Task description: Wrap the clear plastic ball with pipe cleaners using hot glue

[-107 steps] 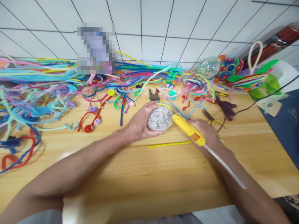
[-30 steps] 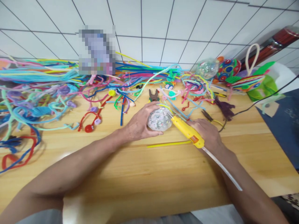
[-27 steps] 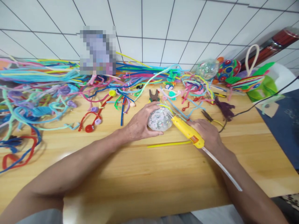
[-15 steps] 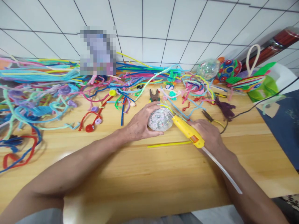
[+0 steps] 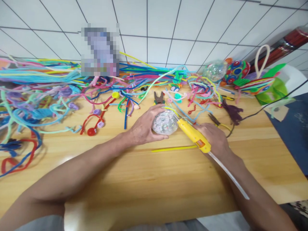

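My left hand (image 5: 146,126) is wrapped round a clear ball with silvery, speckled filling (image 5: 165,123) from its left side. Along the ball's upper edge runs a yellow pipe cleaner (image 5: 171,110). In my right hand (image 5: 214,134) is a yellow hot glue gun (image 5: 193,135), its nozzle at the ball's upper right. A long clear glue stick (image 5: 228,175) juts from the gun's rear toward my right forearm. Under the gun, another yellow pipe cleaner (image 5: 173,149) lies on the wooden table (image 5: 144,183). My right fingers are partly hidden behind the gun.
Pliers (image 5: 158,98) lie just beyond the ball, and a second pair of pliers (image 5: 214,119) right of it. Heaped pipe cleaners (image 5: 55,77) line the back and left. Another clear ball (image 5: 215,70) and a decorated ball (image 5: 237,72) stand back right, near a black cord (image 5: 267,107).
Both hands, the ball and the glue gun keep almost the same positions. The view has shifted very slightly.
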`<state>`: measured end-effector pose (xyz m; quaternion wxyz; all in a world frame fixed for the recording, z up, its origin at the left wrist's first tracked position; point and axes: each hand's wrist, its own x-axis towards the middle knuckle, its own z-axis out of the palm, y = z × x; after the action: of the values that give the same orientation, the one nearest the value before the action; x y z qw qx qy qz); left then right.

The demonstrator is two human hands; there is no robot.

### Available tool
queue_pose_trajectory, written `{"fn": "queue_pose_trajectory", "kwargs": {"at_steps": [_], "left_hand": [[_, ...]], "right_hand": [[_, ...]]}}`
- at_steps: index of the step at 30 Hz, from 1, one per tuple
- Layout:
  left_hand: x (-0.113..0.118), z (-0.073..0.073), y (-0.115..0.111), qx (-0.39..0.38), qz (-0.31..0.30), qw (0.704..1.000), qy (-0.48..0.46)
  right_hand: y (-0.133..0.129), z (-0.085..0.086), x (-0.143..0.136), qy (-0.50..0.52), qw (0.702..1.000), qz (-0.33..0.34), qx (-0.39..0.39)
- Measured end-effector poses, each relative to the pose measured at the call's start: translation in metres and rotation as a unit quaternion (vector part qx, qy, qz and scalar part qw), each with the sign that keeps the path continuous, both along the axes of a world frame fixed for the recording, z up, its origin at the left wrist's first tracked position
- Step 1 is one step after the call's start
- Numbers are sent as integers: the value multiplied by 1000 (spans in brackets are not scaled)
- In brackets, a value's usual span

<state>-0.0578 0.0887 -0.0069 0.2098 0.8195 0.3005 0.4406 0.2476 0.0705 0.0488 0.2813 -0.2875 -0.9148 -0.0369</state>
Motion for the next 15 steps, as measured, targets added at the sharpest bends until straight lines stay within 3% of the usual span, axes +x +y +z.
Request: {"fn": "queue_pose_trajectory", "kwargs": {"at_steps": [15], "left_hand": [[0, 0, -1, -25, 2, 1000, 4]], "right_hand": [[-3, 0, 0, 8, 1000, -1, -16]]}}
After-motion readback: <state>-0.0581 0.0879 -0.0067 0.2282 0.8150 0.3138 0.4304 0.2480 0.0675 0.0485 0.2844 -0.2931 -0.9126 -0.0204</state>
